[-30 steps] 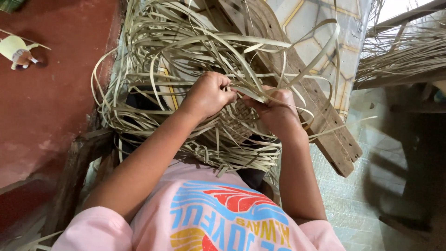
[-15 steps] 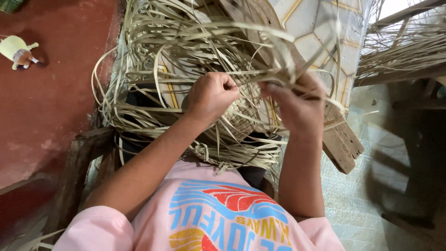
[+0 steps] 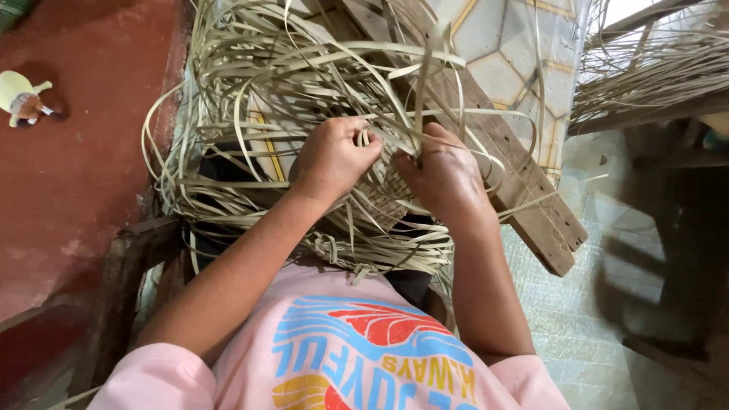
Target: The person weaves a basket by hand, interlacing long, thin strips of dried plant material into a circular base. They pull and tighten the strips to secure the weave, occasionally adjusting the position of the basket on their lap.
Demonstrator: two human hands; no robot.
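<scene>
Woven strips (image 3: 380, 201) pinched by left hand (image 3: 334, 156), right hand (image 3: 440, 171), on lap

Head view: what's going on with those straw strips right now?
A person is weaving with bare hands. The left hand and right hand both pinch pale flat strips over a small woven piece in the lap. Loose strip ends fan out all round. A wooden plank lies beneath, to the right, and a small yellow toy sits on the red floor.

Fingertips of left hand (image 3: 334, 156) and right hand (image 3: 440, 173) buried among strips (image 3: 304, 68); woven piece (image 3: 380, 199) mostly hidden.
</scene>
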